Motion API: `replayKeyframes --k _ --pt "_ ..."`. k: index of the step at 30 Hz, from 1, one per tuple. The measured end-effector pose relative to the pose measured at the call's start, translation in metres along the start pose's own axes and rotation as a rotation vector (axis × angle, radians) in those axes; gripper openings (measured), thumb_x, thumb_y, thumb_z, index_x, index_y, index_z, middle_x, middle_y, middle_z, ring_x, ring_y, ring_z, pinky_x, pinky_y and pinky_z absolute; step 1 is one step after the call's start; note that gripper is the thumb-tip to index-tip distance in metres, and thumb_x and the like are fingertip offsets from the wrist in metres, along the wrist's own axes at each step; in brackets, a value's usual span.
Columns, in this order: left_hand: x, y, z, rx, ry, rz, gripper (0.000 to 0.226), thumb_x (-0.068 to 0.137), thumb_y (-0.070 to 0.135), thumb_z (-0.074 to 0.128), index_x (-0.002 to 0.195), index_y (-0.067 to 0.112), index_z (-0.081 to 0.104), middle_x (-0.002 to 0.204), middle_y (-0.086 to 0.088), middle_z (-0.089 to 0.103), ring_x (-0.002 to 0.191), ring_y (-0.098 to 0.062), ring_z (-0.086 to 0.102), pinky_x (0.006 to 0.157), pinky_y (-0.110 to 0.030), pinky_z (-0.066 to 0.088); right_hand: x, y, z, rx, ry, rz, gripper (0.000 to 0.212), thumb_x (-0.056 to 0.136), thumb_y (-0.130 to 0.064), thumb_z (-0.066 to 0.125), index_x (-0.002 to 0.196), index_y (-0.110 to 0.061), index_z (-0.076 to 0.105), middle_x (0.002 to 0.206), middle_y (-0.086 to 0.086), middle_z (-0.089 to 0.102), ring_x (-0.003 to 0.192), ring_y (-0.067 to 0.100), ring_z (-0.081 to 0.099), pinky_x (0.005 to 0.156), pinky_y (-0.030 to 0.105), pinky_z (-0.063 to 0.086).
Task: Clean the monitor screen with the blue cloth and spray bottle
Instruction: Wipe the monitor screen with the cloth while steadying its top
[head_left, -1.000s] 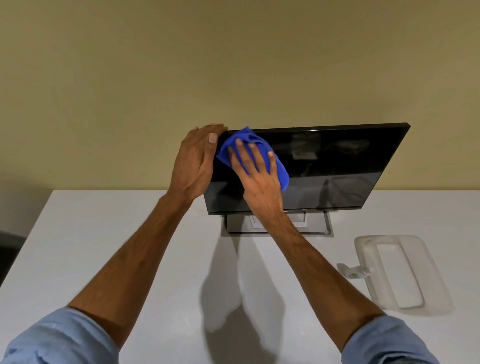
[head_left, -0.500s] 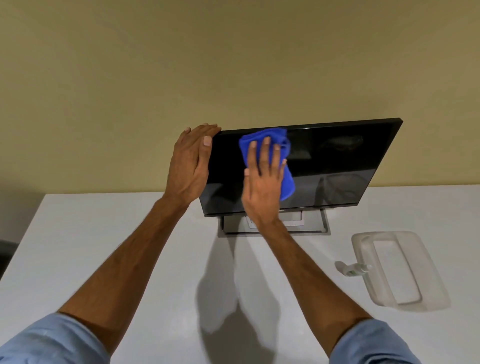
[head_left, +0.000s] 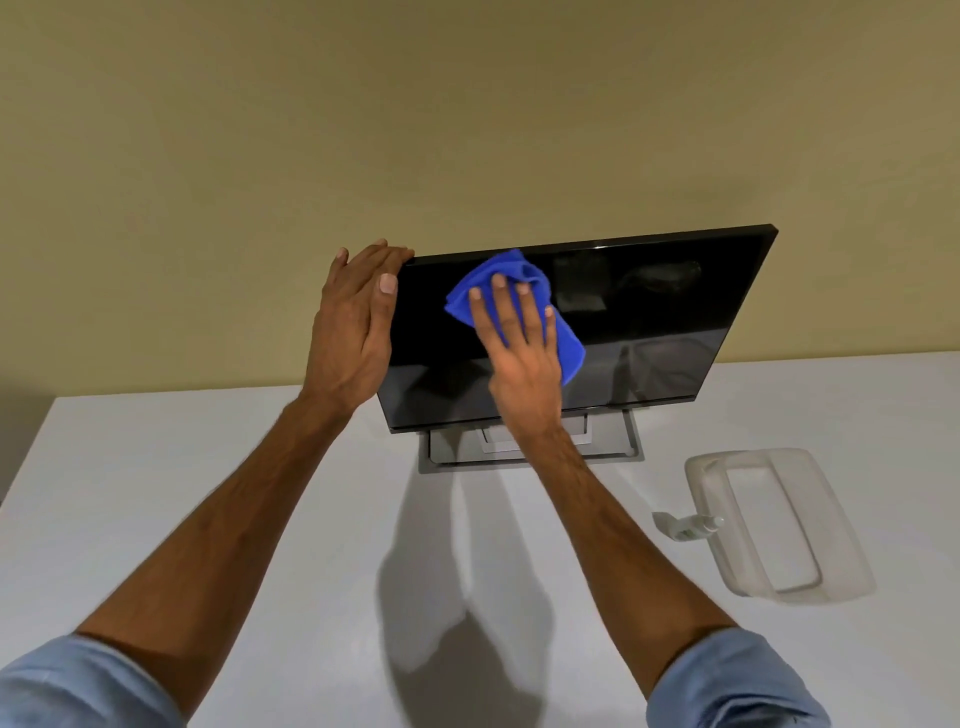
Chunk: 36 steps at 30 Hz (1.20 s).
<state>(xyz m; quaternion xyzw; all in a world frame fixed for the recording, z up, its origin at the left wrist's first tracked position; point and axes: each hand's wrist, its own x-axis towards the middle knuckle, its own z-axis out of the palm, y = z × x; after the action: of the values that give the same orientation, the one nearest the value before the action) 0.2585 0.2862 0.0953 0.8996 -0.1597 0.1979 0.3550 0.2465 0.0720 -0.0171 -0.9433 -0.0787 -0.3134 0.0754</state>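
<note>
A black monitor (head_left: 649, 322) stands on a grey stand at the back of a white table (head_left: 182, 493), its dark screen facing me. My right hand (head_left: 519, 353) lies flat on the left half of the screen and presses a blue cloth (head_left: 569, 348) against the glass, fingers spread over it. My left hand (head_left: 356, 322) grips the monitor's upper left corner and left edge, thumb on the front bezel. A small white spray bottle (head_left: 685, 525) lies on its side on the table to the right, beside a tray.
A translucent plastic tray (head_left: 841, 561) sits on the table at the right, below the monitor's right corner. A plain beige wall stands directly behind the monitor. The table's left edge runs near the left of the frame.
My right hand has slid the blue cloth across the upper left part of the screen, from the corner toward the middle and slightly down. My left hand has kept its hold on the corner.
</note>
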Motion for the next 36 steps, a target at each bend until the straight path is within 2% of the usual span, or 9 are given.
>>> replayKeyframes --k 6,12,16,19,24,29,32,34,36 --pt "0.004 -0.003 0.0 -0.006 0.0 0.008 0.053 0.123 0.028 0.024 0.154 0.014 0.064 0.157 0.001 0.065 0.16 -0.014 0.047 0.142 -0.032 0.012 0.005 0.082 -0.033 0.106 0.197 0.342 0.101 0.083 0.022 0.041 0.174 -0.017 0.022 0.183 0.011 0.007 0.17 0.033 0.001 0.134 0.062 0.018" --pt "0.001 -0.003 0.005 -0.015 0.025 0.02 0.05 0.123 0.024 0.027 0.155 0.012 0.064 0.159 -0.001 0.065 0.161 -0.015 0.046 0.142 -0.046 0.014 0.017 0.141 -0.07 0.357 0.425 0.69 0.109 0.066 0.024 0.035 0.171 -0.002 0.025 0.18 0.027 0.009 0.169 0.042 0.007 0.139 0.034 0.006" --pt "0.002 -0.002 0.006 -0.02 0.047 0.008 0.05 0.122 0.024 0.029 0.152 0.009 0.066 0.156 -0.003 0.067 0.159 -0.017 0.049 0.142 -0.047 0.015 0.021 0.122 -0.068 0.376 0.404 0.707 0.098 0.076 0.021 0.039 0.171 0.002 0.021 0.18 0.027 0.008 0.169 0.042 0.006 0.14 0.045 0.007" --pt "0.001 -0.001 0.006 -0.018 0.049 0.005 0.05 0.122 0.025 0.03 0.152 0.01 0.066 0.156 -0.003 0.067 0.159 -0.016 0.049 0.142 -0.046 0.015 0.018 0.083 -0.055 0.296 0.299 0.654 0.094 0.082 0.014 0.038 0.172 0.001 0.015 0.181 0.025 0.006 0.169 0.043 0.002 0.137 0.056 0.013" --pt "0.002 -0.003 0.004 -0.004 0.035 0.007 0.051 0.123 0.027 0.028 0.153 0.013 0.066 0.157 0.0 0.066 0.159 -0.014 0.048 0.142 -0.044 0.017 0.008 0.001 -0.017 0.178 0.133 0.445 0.111 0.076 0.014 0.043 0.176 -0.013 0.002 0.183 0.012 -0.007 0.17 0.038 -0.007 0.137 0.058 0.015" --pt "0.004 -0.003 0.004 0.045 0.018 0.012 0.051 0.123 0.027 0.026 0.154 0.014 0.065 0.155 -0.002 0.066 0.155 -0.019 0.052 0.14 -0.043 0.019 -0.006 -0.052 0.017 0.11 -0.042 0.021 0.127 0.078 0.013 0.061 0.173 -0.023 -0.015 0.181 0.002 -0.022 0.168 0.03 -0.018 0.135 0.055 -0.013" --pt "0.004 -0.004 0.006 0.111 0.006 0.028 0.051 0.123 0.026 0.026 0.157 0.018 0.063 0.148 -0.007 0.066 0.144 -0.023 0.056 0.139 -0.045 0.022 -0.019 -0.059 0.03 -0.064 -0.183 -0.332 0.139 0.086 -0.009 0.081 0.166 -0.015 -0.033 0.183 0.009 -0.004 0.168 0.036 -0.012 0.132 0.058 -0.019" --pt "0.005 -0.004 0.006 0.132 -0.016 0.035 0.051 0.122 0.026 0.026 0.159 0.019 0.061 0.146 -0.008 0.065 0.143 -0.024 0.057 0.139 -0.048 0.021 -0.019 -0.048 0.03 -0.082 -0.202 -0.373 0.138 0.087 -0.013 0.082 0.166 -0.015 -0.031 0.181 0.011 -0.011 0.166 0.035 -0.02 0.132 0.057 -0.02" --pt "0.005 -0.004 0.006 0.141 -0.018 0.049 0.051 0.122 0.026 0.026 0.157 0.018 0.062 0.147 -0.007 0.064 0.145 -0.024 0.056 0.139 -0.048 0.018 -0.018 -0.03 0.023 -0.016 -0.162 -0.282 0.118 0.091 -0.001 0.068 0.173 -0.022 -0.014 0.179 0.003 -0.025 0.166 0.026 -0.024 0.134 0.053 -0.019"
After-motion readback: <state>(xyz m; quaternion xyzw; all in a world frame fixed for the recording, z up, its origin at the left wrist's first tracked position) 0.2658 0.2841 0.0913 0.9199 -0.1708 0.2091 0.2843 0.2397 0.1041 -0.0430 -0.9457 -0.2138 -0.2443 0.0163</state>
